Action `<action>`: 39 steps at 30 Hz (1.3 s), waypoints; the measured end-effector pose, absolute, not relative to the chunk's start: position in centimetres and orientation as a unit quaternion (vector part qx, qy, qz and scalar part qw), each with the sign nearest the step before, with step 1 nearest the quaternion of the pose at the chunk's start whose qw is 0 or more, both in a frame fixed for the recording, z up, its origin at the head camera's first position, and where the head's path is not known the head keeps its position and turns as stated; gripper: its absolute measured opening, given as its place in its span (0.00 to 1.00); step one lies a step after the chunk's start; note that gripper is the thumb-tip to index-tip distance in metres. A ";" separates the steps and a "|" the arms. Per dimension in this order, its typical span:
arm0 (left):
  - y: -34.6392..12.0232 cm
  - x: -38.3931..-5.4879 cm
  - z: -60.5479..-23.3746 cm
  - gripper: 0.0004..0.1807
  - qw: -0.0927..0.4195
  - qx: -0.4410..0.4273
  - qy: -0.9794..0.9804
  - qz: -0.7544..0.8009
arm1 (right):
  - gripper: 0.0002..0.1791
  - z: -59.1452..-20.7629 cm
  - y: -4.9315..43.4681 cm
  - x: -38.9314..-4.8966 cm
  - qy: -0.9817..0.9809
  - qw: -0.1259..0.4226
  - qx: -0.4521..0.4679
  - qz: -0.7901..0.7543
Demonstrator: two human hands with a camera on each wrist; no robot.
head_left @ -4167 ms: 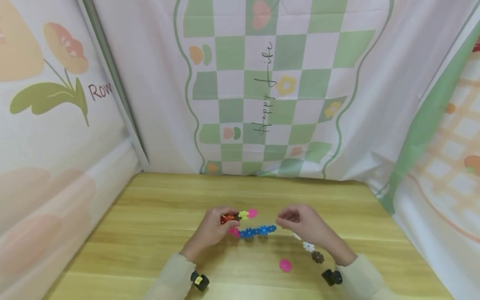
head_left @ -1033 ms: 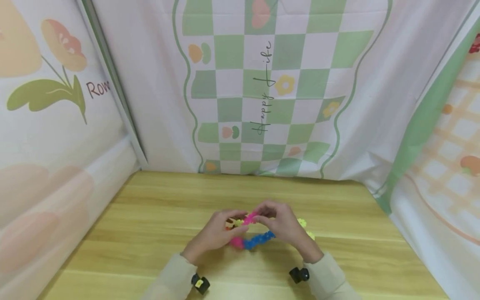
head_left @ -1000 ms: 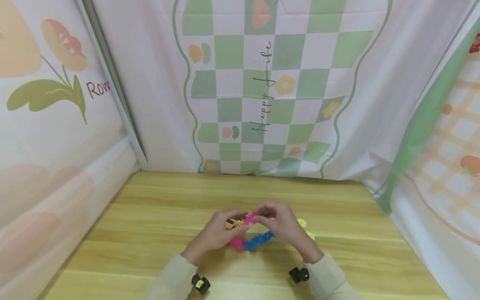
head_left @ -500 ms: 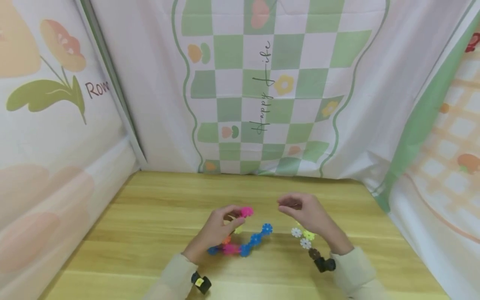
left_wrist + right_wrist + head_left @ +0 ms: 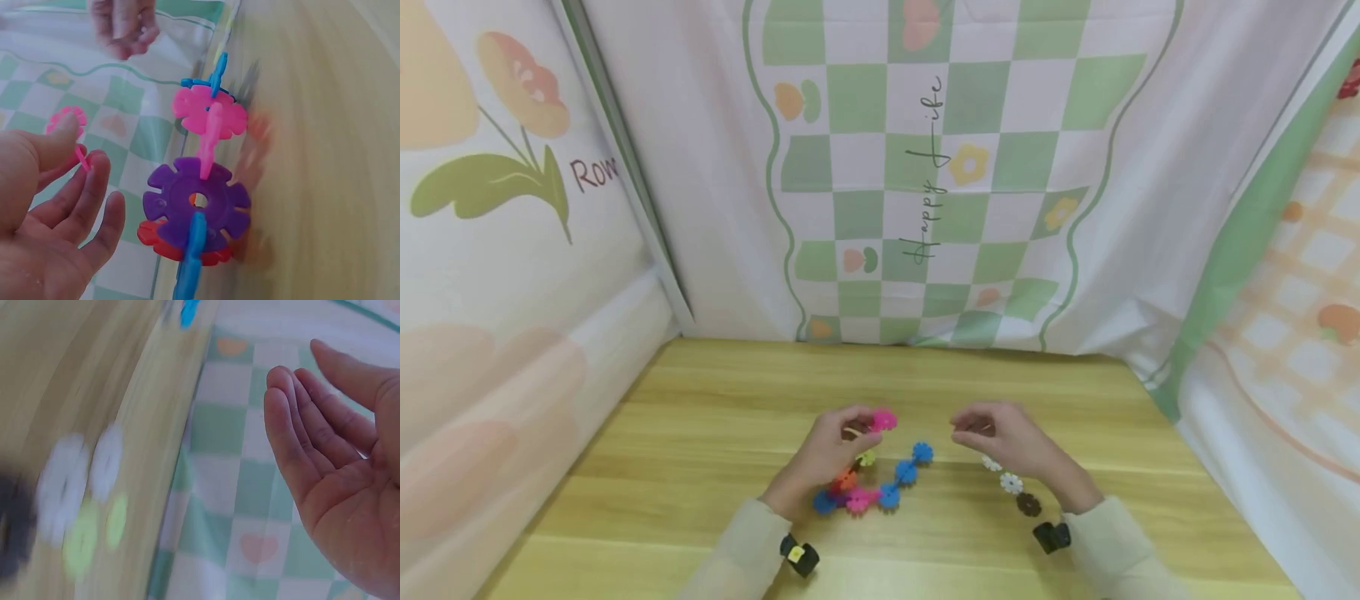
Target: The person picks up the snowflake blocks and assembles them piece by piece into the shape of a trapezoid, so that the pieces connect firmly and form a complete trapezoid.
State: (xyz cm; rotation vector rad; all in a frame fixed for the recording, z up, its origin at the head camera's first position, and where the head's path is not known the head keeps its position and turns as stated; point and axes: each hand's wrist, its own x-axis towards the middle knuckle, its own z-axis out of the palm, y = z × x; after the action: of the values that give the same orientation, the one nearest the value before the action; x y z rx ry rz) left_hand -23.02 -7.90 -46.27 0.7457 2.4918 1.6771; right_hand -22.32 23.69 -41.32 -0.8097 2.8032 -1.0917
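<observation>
My left hand [image 5: 829, 448] pinches a pink flower-shaped disc [image 5: 885, 419] between thumb and fingers, at one end of a chain of interlocking plastic discs. From there the chain hangs through a yellow disc [image 5: 867, 458] and an orange disc [image 5: 847, 478]. A purple disc [image 5: 197, 199] and a red disc [image 5: 153, 234] show in the left wrist view. Beyond a pink disc [image 5: 857, 500], blue discs [image 5: 907, 472] form the other end. Holding nothing, my right hand [image 5: 1006, 435] hovers to the right, its fingers relaxed in the right wrist view.
Loose discs lie under my right forearm: white [image 5: 1011, 482], brown [image 5: 1028, 504] and, in the right wrist view, yellow-green [image 5: 81, 540]. The wood-grain table [image 5: 737, 383] ends at patterned cloth [image 5: 917, 208] behind and at both sides.
A loose pink disc seen on the table 4.2 seconds ago is absent there now. My right hand was at the pink disc a second ago, then withdrew rightward. The chain's blue end swung outward.
</observation>
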 end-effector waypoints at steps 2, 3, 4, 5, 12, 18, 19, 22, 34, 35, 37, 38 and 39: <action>-7.9 -23.1 -46.4 0.15 0.027 0.251 0.808 0.533 | 0.18 -41.5 22.3 -22.6 0.891 0.025 -0.258 -0.373; -8.0 -23.2 -46.4 0.16 0.028 0.258 0.809 0.528 | 0.19 -41.6 21.6 -22.7 0.885 0.034 -0.256 -0.388; -8.0 -23.2 -46.4 0.16 0.027 0.266 0.811 0.521 | 0.20 -41.8 20.9 -22.9 0.878 0.044 -0.253 -0.405; -8.0 -23.3 -46.5 0.17 0.024 0.275 0.811 0.516 | 0.20 -42.0 20.3 -23.1 0.869 0.055 -0.251 -0.422; -7.9 -23.3 -46.4 0.19 -0.032 0.342 0.809 0.477 | 0.22 -43.2 17.0 -24.1 0.792 0.176 -0.241 -0.533; -7.8 -23.1 -46.0 0.21 -0.054 0.344 0.817 0.460 | 0.22 -44.0 16.2 -24.7 0.736 0.250 -0.176 -0.604; -7.9 -23.1 -45.9 0.21 -0.050 0.321 0.830 0.453 | 0.22 -44.1 16.2 -24.8 0.737 0.248 -0.162 -0.607; -8.5 -22.8 -45.9 0.19 -0.011 0.232 0.876 0.424 | 0.23 -44.2 16.1 -25.0 0.760 0.212 -0.122 -0.603; -9.0 -22.6 -46.8 0.14 0.094 0.177 0.882 0.427 | 0.16 -44.4 15.2 -24.3 0.798 0.095 -0.058 -0.592; -9.0 -22.6 -46.7 0.14 0.093 0.177 0.876 0.438 | 0.15 -44.3 15.1 -24.3 0.802 0.088 -0.055 -0.588; -8.9 -22.6 -46.3 0.15 0.087 0.179 0.865 0.461 | 0.14 -44.1 14.8 -24.1 0.803 0.079 -0.048 -0.588; -8.9 -22.7 -46.1 0.15 0.081 0.181 0.861 0.468 | 0.13 -43.9 14.7 -24.0 0.802 0.074 -0.046 -0.591; -8.9 -22.7 -45.9 0.15 0.074 0.184 0.859 0.473 | 0.13 -43.8 14.6 -23.9 0.801 0.070 -0.047 -0.593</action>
State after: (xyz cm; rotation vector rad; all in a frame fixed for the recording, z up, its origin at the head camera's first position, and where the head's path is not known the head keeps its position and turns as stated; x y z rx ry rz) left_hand -22.66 -8.88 -45.92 0.5515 2.5778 1.4190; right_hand -23.91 14.57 -43.81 -0.1421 2.4097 -1.7854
